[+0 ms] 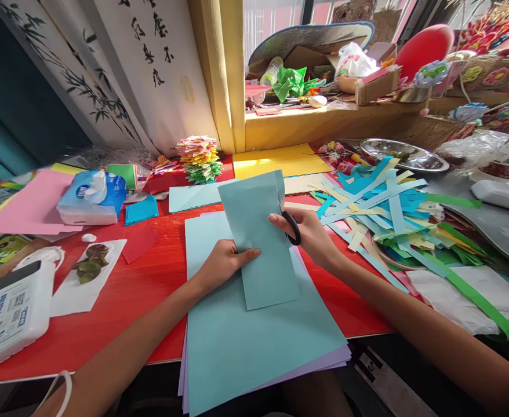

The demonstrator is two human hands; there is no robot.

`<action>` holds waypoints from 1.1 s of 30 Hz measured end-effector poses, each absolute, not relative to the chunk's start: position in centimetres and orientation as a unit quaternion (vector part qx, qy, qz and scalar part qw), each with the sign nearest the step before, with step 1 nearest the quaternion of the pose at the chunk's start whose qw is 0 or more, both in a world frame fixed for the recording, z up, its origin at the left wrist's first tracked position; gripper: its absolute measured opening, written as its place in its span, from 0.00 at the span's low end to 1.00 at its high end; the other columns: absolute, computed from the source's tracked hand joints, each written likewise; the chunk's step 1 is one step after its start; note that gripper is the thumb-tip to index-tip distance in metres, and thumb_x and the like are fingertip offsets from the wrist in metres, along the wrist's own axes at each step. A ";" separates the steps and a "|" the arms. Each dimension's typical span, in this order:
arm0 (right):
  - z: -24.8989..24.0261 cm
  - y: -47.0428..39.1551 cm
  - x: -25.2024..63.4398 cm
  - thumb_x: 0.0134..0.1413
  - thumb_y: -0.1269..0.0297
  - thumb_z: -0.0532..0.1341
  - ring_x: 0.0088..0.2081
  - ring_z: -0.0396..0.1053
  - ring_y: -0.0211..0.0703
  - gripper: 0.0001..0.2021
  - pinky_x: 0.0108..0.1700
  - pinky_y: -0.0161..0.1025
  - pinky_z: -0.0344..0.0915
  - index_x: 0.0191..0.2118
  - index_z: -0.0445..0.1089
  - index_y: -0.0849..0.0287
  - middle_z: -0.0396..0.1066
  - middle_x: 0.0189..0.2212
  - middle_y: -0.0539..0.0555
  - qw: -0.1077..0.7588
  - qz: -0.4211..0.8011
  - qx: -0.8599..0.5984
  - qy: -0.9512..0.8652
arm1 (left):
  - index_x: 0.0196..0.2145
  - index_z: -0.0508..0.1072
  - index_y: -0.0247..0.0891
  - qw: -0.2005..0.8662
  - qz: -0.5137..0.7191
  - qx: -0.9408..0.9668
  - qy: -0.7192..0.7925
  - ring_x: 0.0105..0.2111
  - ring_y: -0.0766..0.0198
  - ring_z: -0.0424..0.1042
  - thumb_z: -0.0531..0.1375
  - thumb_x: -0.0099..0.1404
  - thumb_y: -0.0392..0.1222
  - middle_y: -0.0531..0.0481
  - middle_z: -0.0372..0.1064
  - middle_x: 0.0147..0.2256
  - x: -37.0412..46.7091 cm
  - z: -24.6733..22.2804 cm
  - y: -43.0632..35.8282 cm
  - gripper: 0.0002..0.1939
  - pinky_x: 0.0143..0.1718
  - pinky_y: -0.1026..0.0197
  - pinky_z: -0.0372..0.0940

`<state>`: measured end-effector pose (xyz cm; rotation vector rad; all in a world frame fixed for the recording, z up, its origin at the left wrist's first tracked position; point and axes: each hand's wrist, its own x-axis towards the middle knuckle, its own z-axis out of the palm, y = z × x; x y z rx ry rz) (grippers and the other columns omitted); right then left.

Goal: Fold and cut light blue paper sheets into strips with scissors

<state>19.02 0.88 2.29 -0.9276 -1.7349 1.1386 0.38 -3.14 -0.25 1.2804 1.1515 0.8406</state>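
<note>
A light blue sheet of paper [265, 231] is held up in front of me, tilted. My left hand [227, 260] pinches its left edge, thumb on top. At its right edge my right hand [309, 234] grips a pair of scissors by the black handles [293, 227]. The blades are hidden behind the paper, where a narrow strip [280, 186] curls away along the upper right edge. Under both hands lies a stack of large light blue sheets [254, 359], with lilac sheets beneath, reaching over the table's front edge.
Cut paper strips [385, 200] heap up on the right, beside a metal dish [404, 155]. A tissue pack [93, 196], a white plastic container [15, 313] and small blue paper squares [141, 209] lie left on the red table [150, 313]. Behind stand folded paper pieces [199, 159] and yellow sheets [276, 161].
</note>
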 end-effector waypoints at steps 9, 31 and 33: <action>2.7 0.8 19.0 0.43 0.41 0.59 0.22 0.46 0.31 0.24 0.20 0.32 0.43 0.21 0.55 0.59 0.48 0.20 0.46 0.443 0.469 -0.376 -0.665 | 0.34 0.76 0.35 0.566 0.341 0.564 0.496 0.37 0.52 0.73 0.62 0.52 0.53 0.47 0.75 0.38 0.5 -0.4 -3.1 0.18 0.38 0.55 0.68; 2.2 1.7 19.4 0.49 0.44 0.57 0.21 0.57 0.32 0.20 0.22 0.33 0.52 0.28 0.62 0.59 0.58 0.19 0.47 0.477 0.479 -0.382 -0.630 | 0.33 0.77 0.34 0.629 0.417 0.464 0.464 0.33 0.56 0.73 0.65 0.49 0.45 0.47 0.75 0.32 0.6 0.3 -3.0 0.14 0.36 0.56 0.67; 2.5 2.0 19.6 0.50 0.46 0.56 0.22 0.60 0.33 0.19 0.22 0.32 0.54 0.35 0.63 0.59 0.60 0.22 0.47 0.482 0.481 -0.385 -0.623 | 0.31 0.77 0.35 0.613 0.492 0.417 0.456 0.32 0.59 0.73 0.66 0.47 0.42 0.48 0.75 0.31 0.3 0.5 -2.7 0.12 0.36 0.58 0.67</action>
